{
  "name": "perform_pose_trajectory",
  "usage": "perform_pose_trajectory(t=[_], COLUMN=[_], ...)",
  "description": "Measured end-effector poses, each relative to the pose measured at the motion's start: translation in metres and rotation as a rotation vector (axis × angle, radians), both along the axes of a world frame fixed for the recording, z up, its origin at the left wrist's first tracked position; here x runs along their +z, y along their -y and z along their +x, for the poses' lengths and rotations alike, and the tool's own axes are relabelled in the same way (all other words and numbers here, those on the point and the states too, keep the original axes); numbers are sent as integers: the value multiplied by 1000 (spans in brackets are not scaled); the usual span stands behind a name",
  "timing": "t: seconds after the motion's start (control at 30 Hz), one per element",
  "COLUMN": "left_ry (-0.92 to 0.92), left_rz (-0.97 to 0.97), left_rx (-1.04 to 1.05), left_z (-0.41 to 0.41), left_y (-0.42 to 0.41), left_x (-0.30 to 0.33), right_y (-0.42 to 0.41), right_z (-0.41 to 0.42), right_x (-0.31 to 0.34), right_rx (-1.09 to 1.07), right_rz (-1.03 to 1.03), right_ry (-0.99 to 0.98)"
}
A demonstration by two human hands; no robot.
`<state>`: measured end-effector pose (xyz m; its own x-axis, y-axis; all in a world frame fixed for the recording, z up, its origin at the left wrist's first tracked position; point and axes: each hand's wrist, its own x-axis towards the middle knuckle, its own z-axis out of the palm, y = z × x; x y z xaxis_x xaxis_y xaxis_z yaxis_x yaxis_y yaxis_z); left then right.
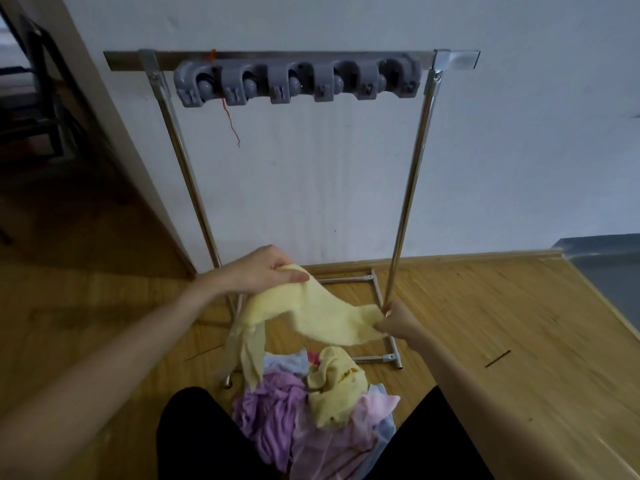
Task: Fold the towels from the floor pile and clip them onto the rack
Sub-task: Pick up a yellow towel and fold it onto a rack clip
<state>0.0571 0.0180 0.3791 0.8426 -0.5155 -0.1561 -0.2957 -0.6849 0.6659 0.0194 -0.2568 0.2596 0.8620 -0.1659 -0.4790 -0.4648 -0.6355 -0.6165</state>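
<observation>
While both hands pinch it — left hand (263, 271), right hand (398, 322) — yellow towel (311, 313) sags mid-frame: light, limp (grip corners) before the rack (298, 81) clips.

Single head-worn wide-angle view, looking forward and steeply down. Near field: both forearms and the floor pile (313, 407) between the knees. Farther: rack (298, 79) against the white wall (519, 150), seen from slightly above. Edges curve.

Wooden floor (450, 306) before you.
On it rest the towel pile (311, 403) and the rack's metal base (374, 358).
</observation>
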Motion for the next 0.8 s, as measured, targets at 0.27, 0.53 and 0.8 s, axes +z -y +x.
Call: perform_pose_trajectory(t=[0.27, 0.53, 0.8], left_ry=[-140, -197, -203], left_rz=[92, 28, -17], left_rx=[-243, -179, -123], left_z=[-11, -23, -22], left_y=[10, -1, -14], left_x=[24, 14, 3], right_y=[-43, -88, -64], right_z=[-5, -4, -2], right_x=[14, 61, 80], right_rx=[499, 666, 652], right_rz=[496, 806, 738], right_ry=[68, 36, 90])
